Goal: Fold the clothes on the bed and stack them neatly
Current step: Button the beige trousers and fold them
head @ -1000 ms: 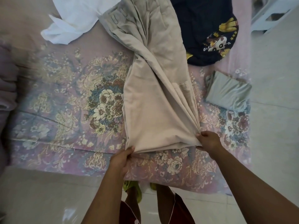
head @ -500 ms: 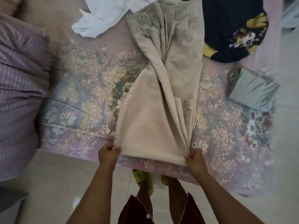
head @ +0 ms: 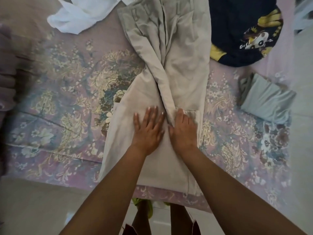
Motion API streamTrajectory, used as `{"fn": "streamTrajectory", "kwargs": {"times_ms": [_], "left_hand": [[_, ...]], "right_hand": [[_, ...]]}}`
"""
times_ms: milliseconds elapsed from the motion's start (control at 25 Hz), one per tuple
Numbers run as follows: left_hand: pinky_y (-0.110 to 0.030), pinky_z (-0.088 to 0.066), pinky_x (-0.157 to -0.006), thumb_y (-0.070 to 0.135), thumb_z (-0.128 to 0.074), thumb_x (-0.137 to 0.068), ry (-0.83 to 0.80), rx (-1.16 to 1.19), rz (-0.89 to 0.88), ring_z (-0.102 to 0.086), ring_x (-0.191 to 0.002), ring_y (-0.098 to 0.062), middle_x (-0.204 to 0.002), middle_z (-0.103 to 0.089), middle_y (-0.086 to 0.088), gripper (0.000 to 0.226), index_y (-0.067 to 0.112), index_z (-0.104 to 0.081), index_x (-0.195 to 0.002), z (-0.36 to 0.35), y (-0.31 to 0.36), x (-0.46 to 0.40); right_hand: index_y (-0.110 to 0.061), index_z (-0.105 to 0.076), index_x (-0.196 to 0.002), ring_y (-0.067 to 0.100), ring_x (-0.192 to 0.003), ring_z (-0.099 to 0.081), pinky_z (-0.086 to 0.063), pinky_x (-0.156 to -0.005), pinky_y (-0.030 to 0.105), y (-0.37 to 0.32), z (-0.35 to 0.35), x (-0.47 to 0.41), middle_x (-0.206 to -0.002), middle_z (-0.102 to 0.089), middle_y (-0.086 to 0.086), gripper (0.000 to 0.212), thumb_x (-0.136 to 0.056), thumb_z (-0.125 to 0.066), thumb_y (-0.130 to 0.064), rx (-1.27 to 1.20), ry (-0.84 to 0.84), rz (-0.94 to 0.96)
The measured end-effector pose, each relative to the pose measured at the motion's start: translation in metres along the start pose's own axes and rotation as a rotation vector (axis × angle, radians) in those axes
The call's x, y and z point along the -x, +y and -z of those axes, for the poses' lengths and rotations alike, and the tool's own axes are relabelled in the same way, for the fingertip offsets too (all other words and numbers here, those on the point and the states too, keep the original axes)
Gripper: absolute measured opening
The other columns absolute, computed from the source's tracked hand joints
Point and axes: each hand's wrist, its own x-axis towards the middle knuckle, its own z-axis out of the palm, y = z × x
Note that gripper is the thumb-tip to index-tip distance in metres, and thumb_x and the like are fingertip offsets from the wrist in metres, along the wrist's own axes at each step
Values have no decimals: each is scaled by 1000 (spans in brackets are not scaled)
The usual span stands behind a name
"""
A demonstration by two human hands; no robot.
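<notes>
Both hands, left hand (head: 148, 131) and right hand (head: 183, 131), press flat on twisted beige trousers (head: 184, 68).

Left grip (head: 148, 128) flat, fingers spread, right grip (head: 183, 131) flat beside it, both arms outstretched

Soft, even daylight; motion blur smears the striped purple bedding (head: 8, 78) left of the floral lilac bedsheet (head: 67, 92), whose edges bow.
</notes>
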Motion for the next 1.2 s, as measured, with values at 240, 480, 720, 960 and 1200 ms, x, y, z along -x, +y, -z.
{"fn": "streamTrajectory", "kwargs": {"times_ms": [240,480,720,960,1200], "left_hand": [[-60,-39,-106,18,-64,-93,195,1,-73,-52,-133,-38,-145,-52,-24,53,-1,-52,-140,4,-10,6],[-55,-40,-99,25,-57,-102,91,352,762,-52,-117,-48,-127,-53,-33,41,-5,-56,-130,55,-71,-33],[-56,-48,-92,-3,-52,-85,285,77,284,-61,-109,-49,-121,-60,-36,41,-14,-57,-124,56,-41,-66],[-54,-34,-116,30,-54,-96,191,78,-6,-44,-140,-41,-150,-46,-27,59,-7,-49,-142,22,-10,-132],[-44,-10,-125,34,-42,-91,267,102,-16,-44,-140,-35,-147,-53,-18,59,0,-57,-138,-10,-20,-139]], "right_hand": [[-1,-53,-120,40,-108,-61,-45,-89,44,36,13,-15,-117,-65,21,19,-103,-47,-6,-660,51,-749],[9,-60,-110,44,-106,-55,-43,-85,52,13,16,-37,-111,-62,28,24,-100,-60,-12,-325,93,-398],[10,-60,-119,46,-118,-50,-43,-95,54,36,30,-64,-125,-55,32,32,-93,-57,-8,-48,81,-506],[3,-58,-128,41,-107,-63,-53,-81,47,-5,39,-156,-125,-63,24,43,-86,-61,-6,246,308,299],[-15,-61,-131,21,-110,-66,-54,-86,35,-92,32,-272,-125,-67,6,41,-92,-52,-22,638,270,643]]}}
